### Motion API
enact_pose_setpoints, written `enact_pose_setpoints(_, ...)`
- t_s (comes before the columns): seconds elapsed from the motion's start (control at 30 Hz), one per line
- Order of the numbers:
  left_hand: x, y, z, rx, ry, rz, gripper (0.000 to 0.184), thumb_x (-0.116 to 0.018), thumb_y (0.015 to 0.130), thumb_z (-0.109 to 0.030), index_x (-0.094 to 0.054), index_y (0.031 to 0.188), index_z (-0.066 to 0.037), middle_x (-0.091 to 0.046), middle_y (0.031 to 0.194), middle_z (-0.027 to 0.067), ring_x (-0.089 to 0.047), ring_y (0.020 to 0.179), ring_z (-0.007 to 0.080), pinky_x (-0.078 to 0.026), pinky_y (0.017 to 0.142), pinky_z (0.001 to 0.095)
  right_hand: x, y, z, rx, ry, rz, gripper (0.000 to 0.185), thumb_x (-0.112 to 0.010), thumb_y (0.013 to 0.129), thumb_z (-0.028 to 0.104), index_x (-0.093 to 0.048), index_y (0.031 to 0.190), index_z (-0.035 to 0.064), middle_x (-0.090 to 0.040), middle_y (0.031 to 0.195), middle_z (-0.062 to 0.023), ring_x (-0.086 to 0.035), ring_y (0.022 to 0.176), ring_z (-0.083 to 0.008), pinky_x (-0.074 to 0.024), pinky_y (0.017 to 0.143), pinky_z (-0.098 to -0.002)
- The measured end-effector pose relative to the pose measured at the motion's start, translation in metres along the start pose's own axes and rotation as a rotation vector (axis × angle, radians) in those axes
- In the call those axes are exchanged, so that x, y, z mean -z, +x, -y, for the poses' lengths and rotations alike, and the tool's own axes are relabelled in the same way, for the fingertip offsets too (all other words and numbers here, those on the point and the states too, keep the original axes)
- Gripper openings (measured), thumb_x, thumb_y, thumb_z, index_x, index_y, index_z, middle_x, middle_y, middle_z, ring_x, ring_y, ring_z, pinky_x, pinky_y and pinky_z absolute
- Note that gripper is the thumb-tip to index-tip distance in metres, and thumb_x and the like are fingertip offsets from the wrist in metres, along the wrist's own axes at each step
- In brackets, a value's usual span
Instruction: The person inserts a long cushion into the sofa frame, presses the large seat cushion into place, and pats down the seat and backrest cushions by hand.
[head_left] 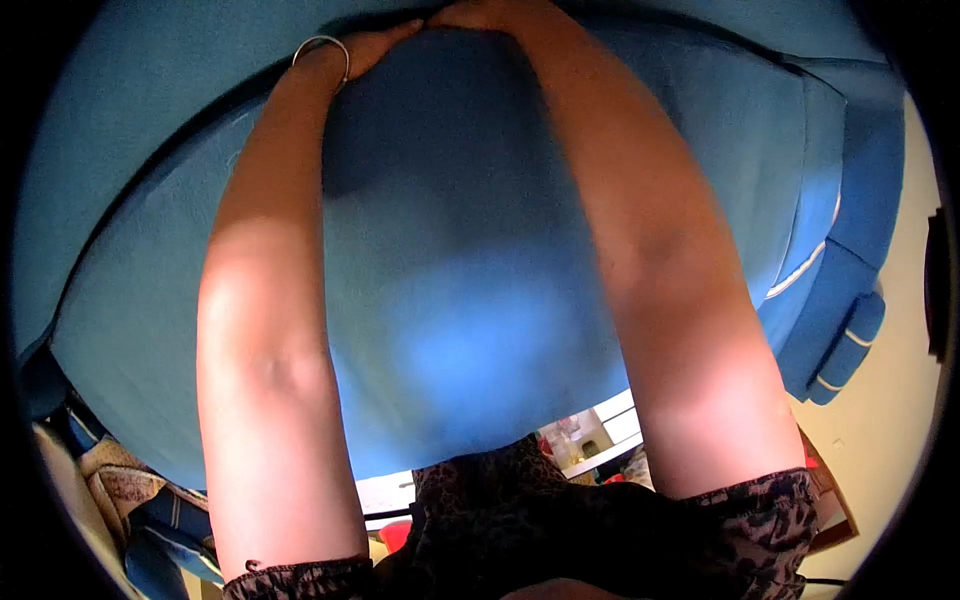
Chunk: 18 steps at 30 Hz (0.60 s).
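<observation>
- My left hand [388, 44] lies at the far edge of the blue cushion [455, 130], its fingers pointing toward my right hand [480, 14]; I can't tell whether it pinches the fabric.
- My right hand is near it on that same edge, partly cut off by the picture's top, so its hold is unclear too.
- The cushion spreads between and beneath my arms, its far edge against the blue sofa [125, 120].
- If my fingers reach into the dark gap along that edge, they could get trapped.
- The bangle [321, 38] on my left wrist could snag the cloth.
- With both hands so close together, an uneven pull could skew the cushion's far corners.
</observation>
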<state>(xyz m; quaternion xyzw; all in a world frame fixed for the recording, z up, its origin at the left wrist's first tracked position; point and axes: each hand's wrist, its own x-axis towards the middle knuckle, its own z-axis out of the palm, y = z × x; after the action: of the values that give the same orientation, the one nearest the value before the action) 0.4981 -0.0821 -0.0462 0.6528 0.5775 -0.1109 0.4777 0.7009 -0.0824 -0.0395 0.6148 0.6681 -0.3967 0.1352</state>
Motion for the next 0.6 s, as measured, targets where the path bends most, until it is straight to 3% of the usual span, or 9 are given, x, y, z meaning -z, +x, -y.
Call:
enact_pose_setpoints(0.03,0.001,-0.003,-0.002,-0.001,-0.018,-0.001,0.106,-0.047,0.074,-0.086,-0.038,0.15,-0.012,-0.04,0.148,0.0255,-0.042,0.135,0.0408,-0.029,0.114,0.0554,0.005,-0.006,0.003,0.018,-0.003,0.033,0.059,-0.053,0.092,0.049,-0.055,0.137,0.0104,-0.043,0.15,-0.0154,-0.038,0.14,-0.0323,-0.0284,0.116,-0.0465)
enact_pose_setpoints(0.13,0.008,-0.024,-0.01,-0.024,-0.033,0.105,0.1,-0.044,0.078,-0.083,-0.038,0.15,-0.013,-0.039,0.149,0.0243,-0.04,0.137,0.0396,-0.029,0.114,0.0547,0.011,-0.027,0.009,-0.083,0.23,0.074,0.077,-0.049,0.088,0.065,-0.047,0.144,0.0115,-0.031,0.157,-0.0127,-0.027,0.146,-0.0301,-0.0183,0.12,-0.044)
enact_pose_setpoints(0.23,0.021,-0.045,-0.021,-0.024,0.021,0.131,0.099,-0.043,0.079,-0.082,-0.039,0.15,-0.013,-0.038,0.15,0.0236,-0.039,0.138,0.0389,-0.029,0.114,0.0544,0.02,-0.041,0.009,-0.08,0.205,0.067,0.085,-0.048,0.086,0.07,-0.042,0.147,0.0121,-0.028,0.159,-0.0125,-0.024,0.147,-0.0297,-0.017,0.12,-0.0433)
enact_pose_setpoints(0.33,0.037,-0.028,-0.003,-0.017,0.145,0.062,0.1,-0.047,0.077,-0.082,-0.04,0.149,-0.013,-0.038,0.15,0.0234,-0.04,0.137,0.0391,-0.03,0.114,0.0544,0.032,-0.059,0.018,-0.176,0.069,0.075,0.09,-0.047,0.085,0.073,-0.035,0.151,0.0123,-0.024,0.16,-0.012,-0.019,0.149,-0.0292,-0.0156,0.12,-0.043)
enact_pose_setpoints(0.43,0.049,-0.017,0.01,0.091,0.188,0.092,0.103,-0.052,0.074,-0.083,-0.04,0.149,-0.014,-0.038,0.151,0.0222,-0.04,0.137,0.0395,-0.03,0.113,0.0549,0.038,-0.07,0.024,-0.176,0.08,0.029,0.092,-0.048,0.085,0.072,-0.031,0.152,0.013,-0.022,0.161,-0.0119,-0.019,0.149,-0.0295,-0.0151,0.121,-0.0435)
enact_pose_setpoints(0.53,0.05,-0.022,0.013,0.184,0.235,-0.026,0.102,-0.056,0.072,-0.082,-0.038,0.15,-0.02,-0.037,0.152,0.021,-0.04,0.137,0.0397,-0.03,0.113,0.0552,0.036,-0.067,0.03,-0.125,0.144,0.016,0.093,-0.049,0.083,0.073,-0.032,0.152,0.0124,-0.022,0.161,-0.0124,-0.019,0.149,-0.0292,-0.0154,0.12,-0.0436)
enact_pose_setpoints(0.6,0.061,-0.02,0.022,0.153,0.236,0.043,0.1,-0.057,0.071,-0.082,-0.038,0.15,-0.024,-0.037,0.152,0.021,-0.04,0.137,0.0399,-0.03,0.113,0.0552,0.043,-0.09,0.043,-0.273,0.17,-0.037,0.095,-0.051,0.082,0.073,-0.032,0.152,0.0116,-0.022,0.161,-0.013,-0.019,0.149,-0.0296,-0.0158,0.12,-0.043)
